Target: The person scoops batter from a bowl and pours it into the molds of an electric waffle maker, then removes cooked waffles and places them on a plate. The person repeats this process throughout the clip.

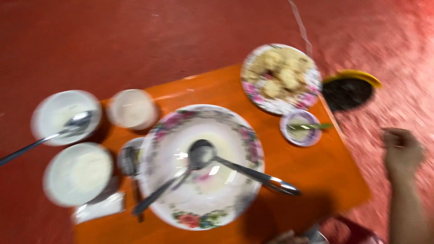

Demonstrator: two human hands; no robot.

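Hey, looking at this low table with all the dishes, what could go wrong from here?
The ladle handle juts past the big bowl's rim toward the table edge; a knock could tip it out.
The food plate overhangs the orange table's far corner and might slide off.
The right hand hovers off the table's right side, blurred; a quick sweep back could clip the small dish.

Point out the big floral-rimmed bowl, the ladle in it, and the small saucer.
Big floral-rimmed bowl (235,131), head view, right rim.
Ladle (201,153), head view, its scoop.
Small saucer (289,138), head view, lower rim.
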